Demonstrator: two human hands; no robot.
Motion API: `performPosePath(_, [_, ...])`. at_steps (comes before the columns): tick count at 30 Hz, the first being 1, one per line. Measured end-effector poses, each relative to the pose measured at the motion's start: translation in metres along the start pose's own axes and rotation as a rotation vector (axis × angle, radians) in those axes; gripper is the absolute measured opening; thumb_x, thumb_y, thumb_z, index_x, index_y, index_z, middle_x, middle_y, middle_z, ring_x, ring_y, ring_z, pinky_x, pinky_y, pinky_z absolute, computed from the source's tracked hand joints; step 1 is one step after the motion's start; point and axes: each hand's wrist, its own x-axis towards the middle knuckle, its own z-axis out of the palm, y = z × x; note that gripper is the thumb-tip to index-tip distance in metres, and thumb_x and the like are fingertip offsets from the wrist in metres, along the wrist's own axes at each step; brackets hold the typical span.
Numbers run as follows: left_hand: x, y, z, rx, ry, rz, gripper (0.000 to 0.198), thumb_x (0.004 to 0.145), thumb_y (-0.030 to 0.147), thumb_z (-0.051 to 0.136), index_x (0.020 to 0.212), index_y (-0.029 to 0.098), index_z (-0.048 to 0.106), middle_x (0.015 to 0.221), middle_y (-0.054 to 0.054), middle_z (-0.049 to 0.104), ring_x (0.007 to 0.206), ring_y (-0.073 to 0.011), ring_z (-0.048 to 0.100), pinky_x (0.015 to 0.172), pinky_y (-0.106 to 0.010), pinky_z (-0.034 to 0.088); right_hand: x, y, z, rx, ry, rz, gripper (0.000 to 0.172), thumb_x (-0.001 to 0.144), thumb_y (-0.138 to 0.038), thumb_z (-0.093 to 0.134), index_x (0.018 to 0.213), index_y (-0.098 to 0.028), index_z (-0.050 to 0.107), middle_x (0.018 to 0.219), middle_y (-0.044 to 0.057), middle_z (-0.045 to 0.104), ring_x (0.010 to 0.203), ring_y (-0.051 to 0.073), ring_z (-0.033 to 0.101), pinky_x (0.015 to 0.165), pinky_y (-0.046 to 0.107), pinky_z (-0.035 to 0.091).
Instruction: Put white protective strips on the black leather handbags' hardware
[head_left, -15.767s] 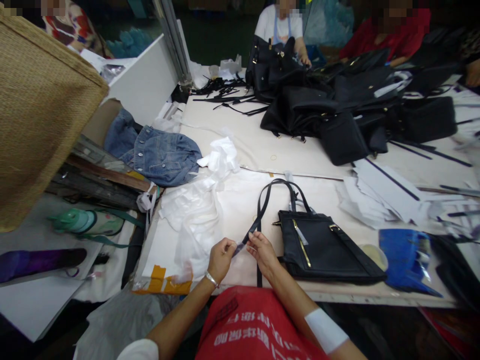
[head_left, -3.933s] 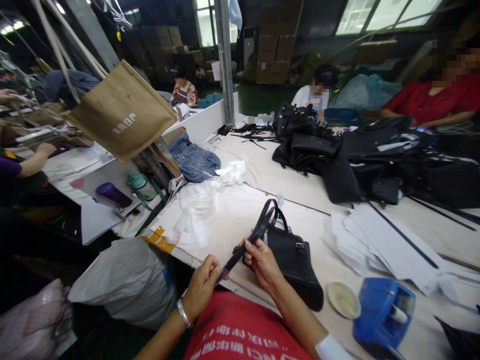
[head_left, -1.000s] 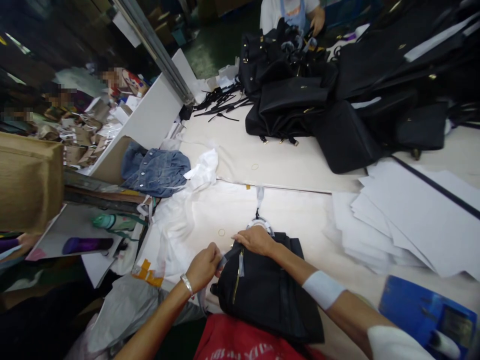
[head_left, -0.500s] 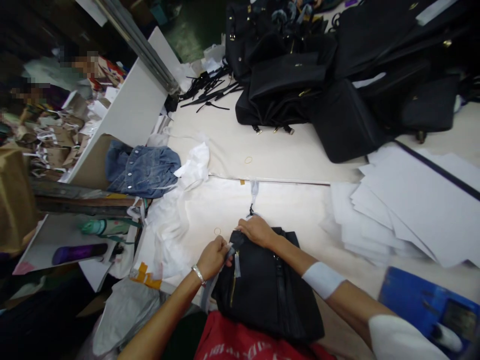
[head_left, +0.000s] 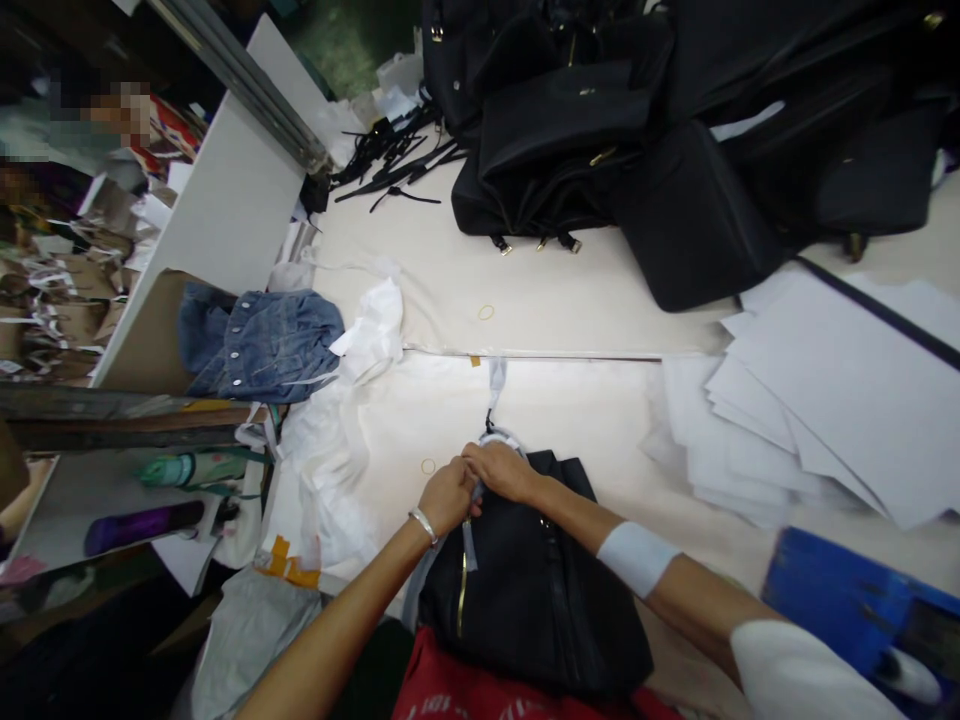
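Note:
A black handbag (head_left: 532, 590) with a gold zip lies flat on the cream table (head_left: 555, 320), its bottom end hanging over my red apron. My left hand (head_left: 447, 496) and my right hand (head_left: 504, 470) meet at the bag's top edge, both closed on the wrapped handle (head_left: 496, 437), whose pale film strip pokes out just beyond them. A silver bracelet circles my left wrist and a white band my right forearm.
A heap of black handbags (head_left: 660, 130) fills the far side of the table. White paper sheets (head_left: 817, 400) spread at the right, a blue tape dispenser (head_left: 855, 610) sits at the near right. Crumpled white wrapping (head_left: 337, 440), a denim jacket (head_left: 259, 345) and loose black straps (head_left: 390, 165) lie to the left.
My left hand has moved up from the bag's corner to join the right hand at the handle. The view has tilted further down onto the table.

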Motion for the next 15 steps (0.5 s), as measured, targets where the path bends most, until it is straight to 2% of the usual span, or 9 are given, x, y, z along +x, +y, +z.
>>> performPosePath(2, [0.008, 0.002, 0.004, 0.018, -0.005, 0.015, 0.014, 0.084, 0.03, 0.04, 0.085, 0.018, 0.048, 0.065, -0.005, 0.068, 0.052, -0.0174, 0.065, 0.056, -0.029, 0.045, 0.001, 0.002, 0.003, 0.114, 0.024, 0.001, 0.03, 0.095, -0.033, 0.032, 0.106, -0.017, 0.054, 0.085, 0.007, 0.065, 0.079, 0.017, 0.056, 0.07, 0.028, 0.037])
performPosePath(7, [0.022, 0.003, 0.008, 0.026, -0.01, 0.009, 0.015, 0.086, 0.028, 0.039, 0.086, 0.016, 0.048, 0.064, -0.005, 0.068, 0.052, -0.0155, 0.065, 0.055, -0.025, 0.046, 0.001, 0.006, -0.002, 0.511, 0.305, 0.143, 0.031, 0.094, -0.037, 0.033, 0.114, -0.018, 0.049, 0.109, 0.007, 0.059, 0.1, 0.016, 0.053, 0.087, 0.03, 0.041])
performPosePath(12, [0.038, 0.015, 0.012, 0.126, -0.044, 0.044, 0.026, 0.088, 0.023, 0.032, 0.099, 0.012, 0.052, 0.072, -0.007, 0.07, 0.052, -0.0136, 0.065, 0.054, -0.023, 0.048, -0.003, 0.002, -0.008, 0.769, 0.271, 0.239, 0.039, 0.093, -0.048, 0.031, 0.117, -0.024, 0.05, 0.111, 0.004, 0.06, 0.101, 0.017, 0.055, 0.091, 0.034, 0.043])
performPosePath(15, [0.045, 0.021, 0.018, 0.165, -0.106, 0.058, 0.028, 0.086, 0.021, 0.035, 0.094, 0.01, 0.059, 0.067, -0.008, 0.07, 0.052, -0.0144, 0.064, 0.054, -0.024, 0.049, -0.004, -0.001, -0.008, 0.838, 0.263, 0.244, 0.043, 0.092, -0.052, 0.03, 0.117, -0.024, 0.051, 0.112, 0.004, 0.06, 0.104, 0.018, 0.055, 0.094, 0.036, 0.042])
